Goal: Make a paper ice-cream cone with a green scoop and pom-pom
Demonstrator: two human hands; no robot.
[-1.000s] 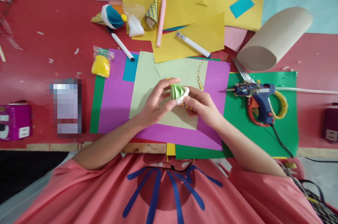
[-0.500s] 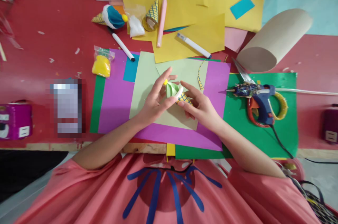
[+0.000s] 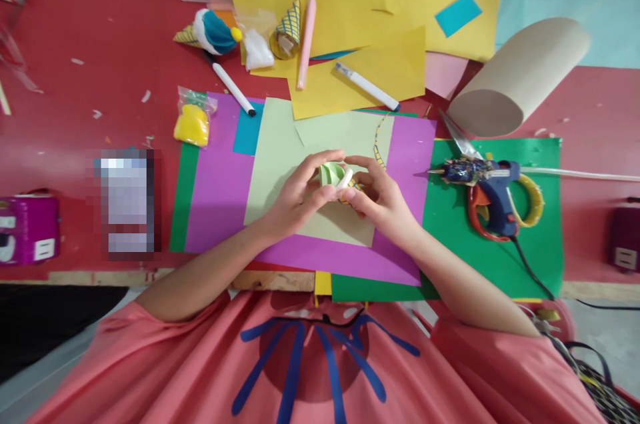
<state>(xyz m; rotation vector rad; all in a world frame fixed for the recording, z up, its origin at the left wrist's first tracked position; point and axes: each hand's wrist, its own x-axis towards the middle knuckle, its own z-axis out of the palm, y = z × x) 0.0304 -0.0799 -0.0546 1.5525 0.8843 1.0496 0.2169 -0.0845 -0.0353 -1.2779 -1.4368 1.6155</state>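
Note:
Between my two hands is a small craft ice cream cone (image 3: 332, 174) with a ridged pale green top, a white band round its middle and a yellow-and-blue checked cone. My left hand (image 3: 301, 194) curls round the green top, thumb and fingers against it. My right hand (image 3: 379, 194) closes on the checked cone end, its thumb near the white band. Fingers cover part of the cone. Below lies a pale green sheet (image 3: 280, 124) on a purple sheet (image 3: 215, 191). A thin checked strip (image 3: 377, 147) rests just beyond my right hand.
A glue gun (image 3: 485, 177) lies at right on a green sheet, by scissors (image 3: 457, 134) and a cardboard tube (image 3: 520, 77). Farther back are a finished blue-topped cone (image 3: 210, 32), another checked cone (image 3: 289, 27), markers (image 3: 367, 86), and a bag of yellow clay (image 3: 193, 124).
The cone has turned and shifted slightly right in my hands. My left fingers have come down over its top, hiding the yellow ball, and my right fingers have curled further round the cone.

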